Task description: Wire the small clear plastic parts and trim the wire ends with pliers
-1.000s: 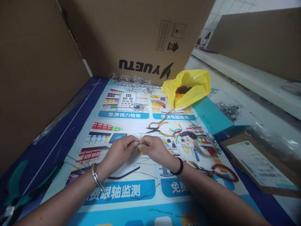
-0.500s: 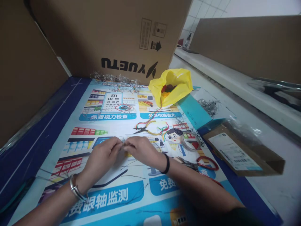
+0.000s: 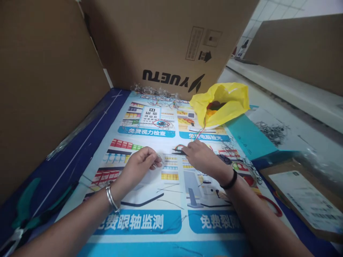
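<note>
Over the printed sheet (image 3: 171,200), my left hand (image 3: 144,160) is closed in a pinch, with a thin ring of wire (image 3: 160,159) showing at its fingertips. My right hand (image 3: 198,155) lies over the small pliers (image 3: 177,152), fingers closed around them; only the dark jaws stick out, pointing left. Red and green strands (image 3: 200,132) run from the yellow bag (image 3: 233,107) down to my right hand. Orange and dark items sit inside the bag's mouth.
Green-handled pliers (image 3: 32,214) lie at the lower left. Cardboard walls (image 3: 166,43) rise behind. At the right are red-handled scissors (image 3: 272,205), a tape roll (image 3: 245,173), a brown package (image 3: 305,200) and wire clippings (image 3: 272,132).
My hands have parted. My right hand has moved onto the pliers, while my left keeps the thin wire. The view has shifted left, bringing the green-handled pliers further into sight.
</note>
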Available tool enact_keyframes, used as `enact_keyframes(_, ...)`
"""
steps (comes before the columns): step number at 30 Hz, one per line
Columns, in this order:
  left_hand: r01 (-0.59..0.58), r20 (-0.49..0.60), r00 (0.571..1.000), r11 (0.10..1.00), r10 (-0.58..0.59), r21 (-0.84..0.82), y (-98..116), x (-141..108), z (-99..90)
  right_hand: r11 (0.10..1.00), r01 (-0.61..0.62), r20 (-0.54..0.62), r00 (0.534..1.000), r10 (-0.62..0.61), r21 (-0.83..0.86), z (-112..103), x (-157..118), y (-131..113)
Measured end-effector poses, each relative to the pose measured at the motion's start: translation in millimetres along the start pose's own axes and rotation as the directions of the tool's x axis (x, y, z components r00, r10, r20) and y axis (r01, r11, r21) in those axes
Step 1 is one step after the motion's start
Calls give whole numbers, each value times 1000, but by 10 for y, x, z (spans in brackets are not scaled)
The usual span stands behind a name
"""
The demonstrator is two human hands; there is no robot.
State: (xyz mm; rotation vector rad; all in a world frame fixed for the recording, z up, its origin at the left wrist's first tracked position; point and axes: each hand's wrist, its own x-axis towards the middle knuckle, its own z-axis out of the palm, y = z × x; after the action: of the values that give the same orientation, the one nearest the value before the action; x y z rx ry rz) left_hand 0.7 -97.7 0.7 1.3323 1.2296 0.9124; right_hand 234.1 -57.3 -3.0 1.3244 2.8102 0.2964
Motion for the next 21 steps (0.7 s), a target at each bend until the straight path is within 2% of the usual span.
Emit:
enact_keyframes(5, -31, 21, 999, 999, 32, -33, -4, -12, 8, 996, -12, -47, 999, 7, -89, 62, 12, -88)
enact_keyframes(9, -53, 36, 998, 998, 55, -32, -40, -9, 14, 998, -28, -85, 996, 23, -58, 52, 2, -77)
enact_keyframes(11, -63, 35, 997, 998, 64, -24, -54, -3, 14, 997, -71, -111, 991, 75, 39, -3, -4, -59)
enact_keyframes(14, -76, 28, 997, 997, 77, -10, -67, 5, 11, 932, -116, -151, 972, 177, 344, -97, -4, -34)
enact_keyframes(16, -75, 19, 997, 997, 75, -8, -73, 8, 9, 787, -129, -160, 947, 278, 603, -136, 4, -31)
enact_keyframes(17, -73, 13, 997, 997, 73, -4, -75, 8, 7, 654, -139, -131, 929, 347, 743, -146, 8, -33)
enact_keyframes(18, -72, 6, 997, 997, 72, 1, -76, 8, 5, 463, -148, -66, 907, 415, 874, -149, 13, -36)
enact_keyframes(19, -72, 0, 997, 997, 72, 6, -77, 7, 3, 223, -148, 29, 887, 461, 964, -149, 16, -37)
enact_keyframes(20, -73, -4, 997, 997, 73, 10, -77, 6, 2, -8, -131, 120, 874, 470, 991, -147, 17, -35)
enact_keyframes(21, -75, -6, 997, 997, 75, 14, -76, 6, 0, -194, -107, 187, 870, 457, 975, -143, 17, -26)
